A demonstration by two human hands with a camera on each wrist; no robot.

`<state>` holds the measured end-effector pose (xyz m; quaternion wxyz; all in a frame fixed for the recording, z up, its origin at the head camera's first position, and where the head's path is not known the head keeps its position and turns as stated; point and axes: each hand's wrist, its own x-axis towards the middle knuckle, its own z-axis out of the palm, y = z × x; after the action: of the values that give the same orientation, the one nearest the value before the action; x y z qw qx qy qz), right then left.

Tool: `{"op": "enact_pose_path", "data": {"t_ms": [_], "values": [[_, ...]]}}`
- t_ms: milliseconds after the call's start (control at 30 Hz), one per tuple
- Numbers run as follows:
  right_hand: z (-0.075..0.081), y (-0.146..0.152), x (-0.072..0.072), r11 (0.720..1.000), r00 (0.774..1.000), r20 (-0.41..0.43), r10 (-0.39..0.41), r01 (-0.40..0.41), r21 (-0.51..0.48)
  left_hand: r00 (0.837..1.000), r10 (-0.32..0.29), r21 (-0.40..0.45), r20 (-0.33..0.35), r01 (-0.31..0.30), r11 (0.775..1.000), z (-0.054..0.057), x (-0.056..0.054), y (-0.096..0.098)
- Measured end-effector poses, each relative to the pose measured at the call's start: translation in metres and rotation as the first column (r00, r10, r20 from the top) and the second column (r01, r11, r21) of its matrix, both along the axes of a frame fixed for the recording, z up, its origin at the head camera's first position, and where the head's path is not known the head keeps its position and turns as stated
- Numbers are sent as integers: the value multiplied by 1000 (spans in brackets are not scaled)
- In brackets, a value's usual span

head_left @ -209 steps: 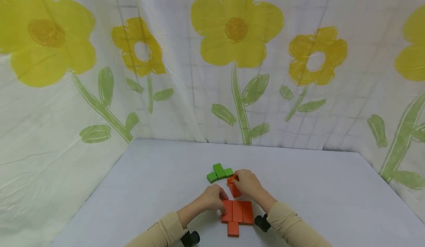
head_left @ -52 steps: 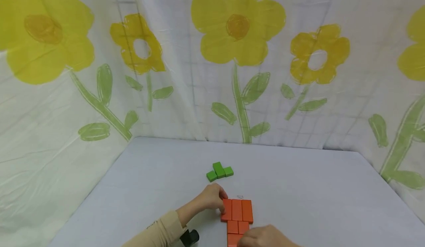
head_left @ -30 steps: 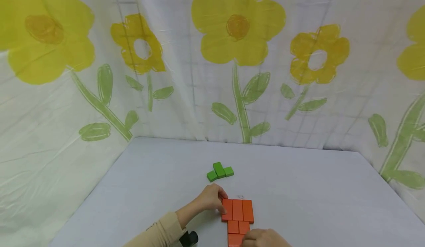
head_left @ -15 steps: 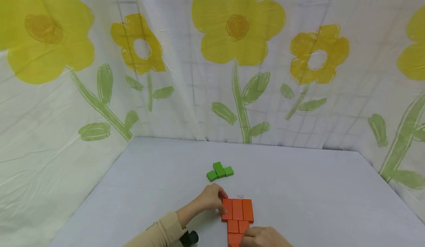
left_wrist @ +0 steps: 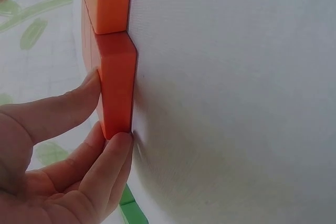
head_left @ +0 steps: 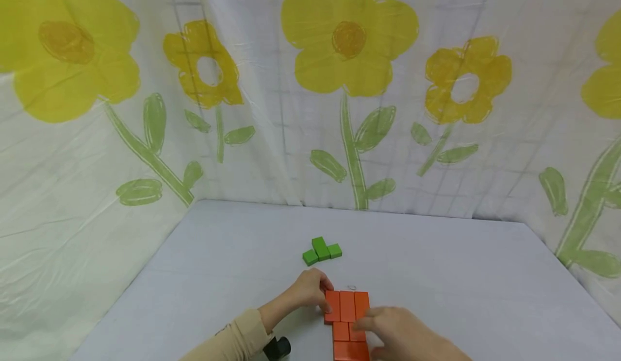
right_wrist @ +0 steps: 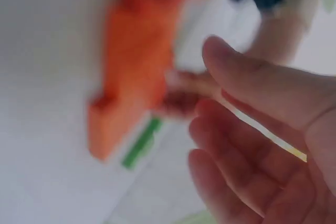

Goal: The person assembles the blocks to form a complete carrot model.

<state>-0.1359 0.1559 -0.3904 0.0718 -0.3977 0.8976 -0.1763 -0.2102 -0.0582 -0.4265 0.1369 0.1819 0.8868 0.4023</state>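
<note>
In the head view, flat orange-red blocks lie joined on the table: three long ones side by side, two small ones below them, and a crosswise block nearest me. My left hand pinches the leftmost long block. The left wrist view shows its thumb on that block's top face and the fingers at its far end. My right hand, fingers apart and holding nothing, hovers at the right side of the orange blocks, overlapping a small one. In the blurred right wrist view, the right hand stands away from the blocks.
Three green blocks lie grouped beyond the orange ones on the white table. A curtain printed with yellow flowers hangs behind the table. A black wrist device sits under my left forearm.
Orange blocks once near the green ones now lie at the near end of the joined group. My right hand has just let go of the crosswise block and moved up. The left hand stays put.
</note>
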Motion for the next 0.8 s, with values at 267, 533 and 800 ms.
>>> {"op": "enact_pose_path", "data": {"t_ms": [267,533,800], "values": [[12,-18,-77,981,981,-64,-186,182,-64,1000,-10,-4,-7,10,1000,3,-1,-1],[-24,-50,-135,989,989,-59,-135,138,51,1000,2,23,6,-2,1000,1,1,-2],[-27,-59,-132,997,994,-86,-63,67,46,1000,-6,24,-13,6,1000,1,-1,0]]}}
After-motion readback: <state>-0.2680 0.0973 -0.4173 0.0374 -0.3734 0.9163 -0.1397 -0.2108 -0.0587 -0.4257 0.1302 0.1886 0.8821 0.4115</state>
